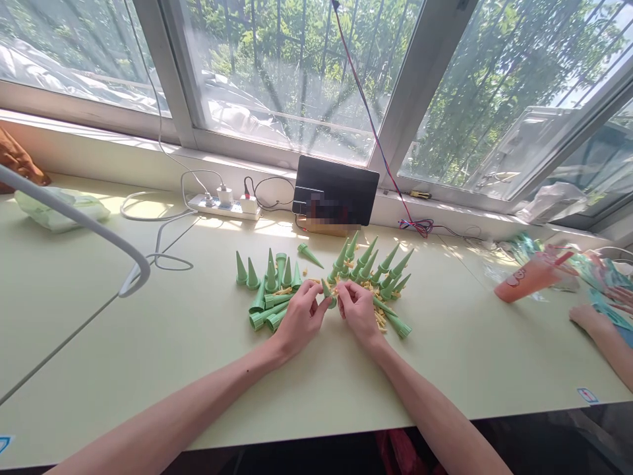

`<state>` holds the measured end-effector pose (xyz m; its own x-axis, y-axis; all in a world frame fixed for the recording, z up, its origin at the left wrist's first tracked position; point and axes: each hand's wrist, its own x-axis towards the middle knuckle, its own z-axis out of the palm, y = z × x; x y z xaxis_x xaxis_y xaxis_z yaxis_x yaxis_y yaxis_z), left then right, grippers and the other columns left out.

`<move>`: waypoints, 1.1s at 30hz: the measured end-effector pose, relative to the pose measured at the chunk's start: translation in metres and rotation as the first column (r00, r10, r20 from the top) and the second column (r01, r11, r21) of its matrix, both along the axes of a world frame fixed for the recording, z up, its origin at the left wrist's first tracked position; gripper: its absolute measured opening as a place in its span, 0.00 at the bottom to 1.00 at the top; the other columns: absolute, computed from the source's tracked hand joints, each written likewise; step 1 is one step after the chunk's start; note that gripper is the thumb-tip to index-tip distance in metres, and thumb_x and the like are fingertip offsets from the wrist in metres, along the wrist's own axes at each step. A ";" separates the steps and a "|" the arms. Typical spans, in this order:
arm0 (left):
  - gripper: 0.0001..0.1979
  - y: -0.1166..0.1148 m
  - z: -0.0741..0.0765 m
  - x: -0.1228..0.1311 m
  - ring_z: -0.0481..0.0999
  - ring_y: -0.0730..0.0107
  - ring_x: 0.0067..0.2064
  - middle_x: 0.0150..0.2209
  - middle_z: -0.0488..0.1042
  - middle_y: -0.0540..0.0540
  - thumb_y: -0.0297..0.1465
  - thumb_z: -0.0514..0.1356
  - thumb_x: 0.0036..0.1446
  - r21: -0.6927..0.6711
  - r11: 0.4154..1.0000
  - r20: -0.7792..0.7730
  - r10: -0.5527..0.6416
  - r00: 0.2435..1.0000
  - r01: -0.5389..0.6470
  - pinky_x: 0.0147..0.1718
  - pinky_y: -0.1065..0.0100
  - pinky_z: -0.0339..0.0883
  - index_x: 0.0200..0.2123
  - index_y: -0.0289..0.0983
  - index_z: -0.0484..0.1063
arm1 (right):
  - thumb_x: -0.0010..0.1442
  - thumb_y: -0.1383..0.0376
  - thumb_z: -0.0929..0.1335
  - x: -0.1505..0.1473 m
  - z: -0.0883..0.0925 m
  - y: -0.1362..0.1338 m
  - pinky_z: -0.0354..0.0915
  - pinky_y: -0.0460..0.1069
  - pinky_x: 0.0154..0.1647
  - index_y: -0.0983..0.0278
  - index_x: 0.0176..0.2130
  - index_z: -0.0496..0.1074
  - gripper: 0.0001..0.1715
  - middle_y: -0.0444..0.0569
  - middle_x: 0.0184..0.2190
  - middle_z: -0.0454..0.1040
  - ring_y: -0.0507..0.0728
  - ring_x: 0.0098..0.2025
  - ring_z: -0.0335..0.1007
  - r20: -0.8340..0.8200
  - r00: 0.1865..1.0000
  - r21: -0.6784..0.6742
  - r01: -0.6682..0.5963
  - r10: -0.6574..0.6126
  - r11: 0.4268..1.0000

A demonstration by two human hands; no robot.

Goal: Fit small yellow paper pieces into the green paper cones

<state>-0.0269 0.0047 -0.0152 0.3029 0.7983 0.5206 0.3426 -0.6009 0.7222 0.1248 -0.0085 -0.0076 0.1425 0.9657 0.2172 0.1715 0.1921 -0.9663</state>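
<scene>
Both of my hands meet at the middle of a pale green table (148, 343). My left hand (300, 315) pinches a small green cone (328, 292) by its side, fingers curled. My right hand (357, 310) is closed beside that same cone, fingertips at its open end, with small yellow pieces (380, 319) scattered under it. What the right fingers hold is too small to make out. Several green cones (270, 277) stand upright to the left, others lie flat (264, 315), and more (370, 264) lean in a cluster to the right.
A black tablet (335, 191) leans against the window ledge behind the cones, beside a white power strip (225, 206) with cables. A white lamp arm (74, 221) crosses the left. At the right edge another person's hand (591, 320) rests near an orange cup (531, 277).
</scene>
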 end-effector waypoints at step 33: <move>0.16 -0.007 -0.001 0.002 0.67 0.81 0.25 0.51 0.63 0.41 0.29 0.55 0.62 -0.069 0.987 0.074 0.149 0.986 -0.144 0.27 0.70 0.67 0.53 0.40 0.58 | 0.64 0.63 0.63 0.002 -0.008 0.004 0.64 0.47 0.30 0.65 0.43 0.73 0.13 0.49 0.34 0.74 0.52 0.25 0.65 0.454 0.890 0.132 -0.010 -0.051 0.991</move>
